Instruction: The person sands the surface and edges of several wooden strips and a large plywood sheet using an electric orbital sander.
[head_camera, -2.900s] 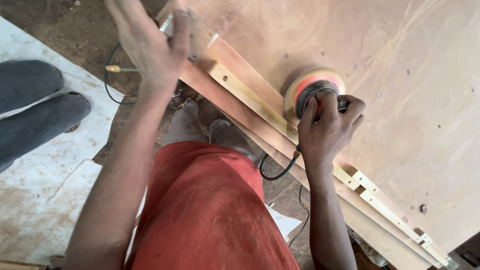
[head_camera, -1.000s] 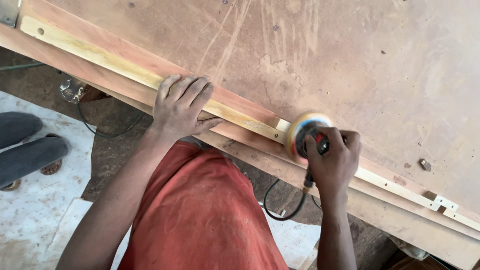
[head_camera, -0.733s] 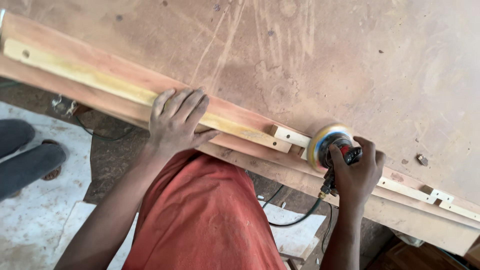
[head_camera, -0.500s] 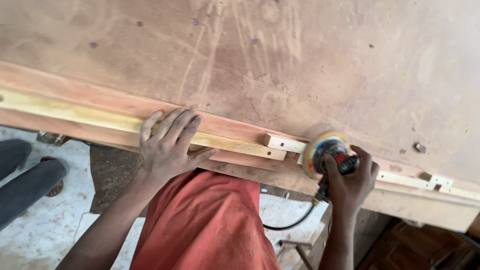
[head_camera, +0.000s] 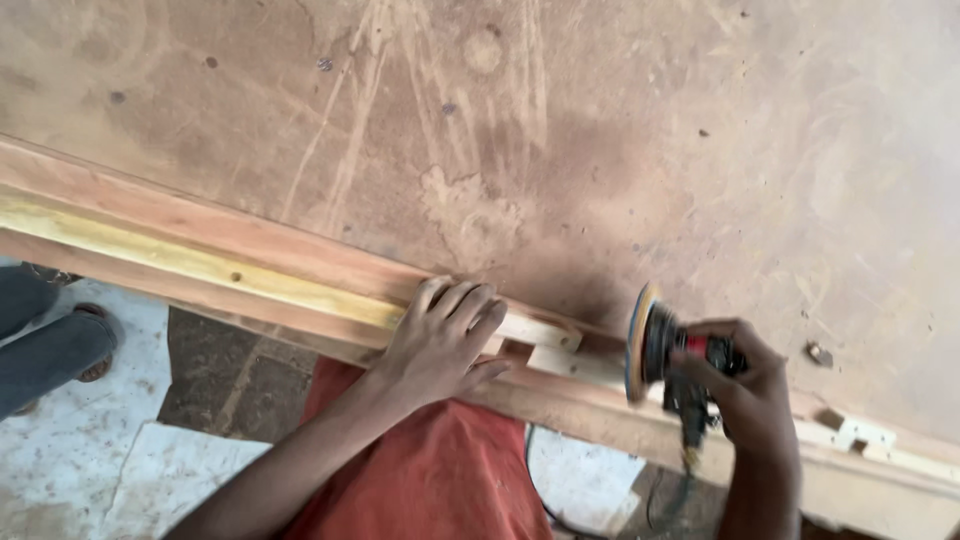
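Since half a second ago, my right hand (head_camera: 745, 395) has tipped the disc sander (head_camera: 665, 350) up on edge, off the wooden strip (head_camera: 200, 262); its fingers are wrapped tight round the tool's body. My left hand (head_camera: 440, 340) lies flat, fingers spread, pressing the strip on the dusty surface (head_camera: 600, 150).

A: Big board (head_camera: 620, 150)?
B: Plywood-like sheet, matt, dusty, pale scratch marks, dull brown.
A: The strip (head_camera: 200, 262) under the left hand (head_camera: 440, 340)?
B: Bare wood, yellowish, fairly smooth; reddish wood rail (head_camera: 150, 215) beside it, matt.
A: Tool in the right hand (head_camera: 745, 390)?
B: Sander (head_camera: 665, 355), dark plastic body with red part, disc edge looks foam, matt.
A: Floor (head_camera: 70, 450)?
B: Rough, pale, gritty. Shirt (head_camera: 430, 480) is red cloth.
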